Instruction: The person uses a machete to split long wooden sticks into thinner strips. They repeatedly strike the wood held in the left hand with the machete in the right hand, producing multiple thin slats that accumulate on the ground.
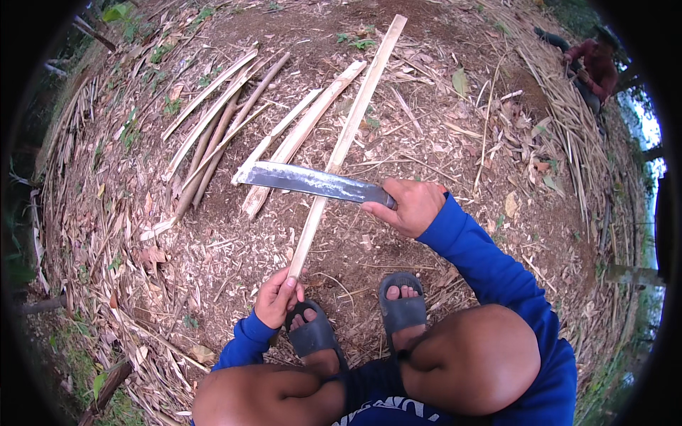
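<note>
My left hand (278, 298) is closed round the near end of a long pale wood strip (354, 117), which slants away to the upper right. In my right hand (415, 206) is the handle of a machete (312, 182), its broad, worn blade pointing left. The blade lies across the strip, a little below its middle; whether it touches the wood I cannot tell. Past the blade, two shorter split pieces (312, 135) rest on the ground, partly covered by the blade tip. My fingers hide most of the machete's handle.
Left of the blade lies a loose group of split strips and brown sticks (220, 135). Wood chips and dry leaves litter the soil (440, 234). Dark sandals (312, 330) are on my feet close by. A person (597, 71) sits at the far right, beside piled stalks (561, 106).
</note>
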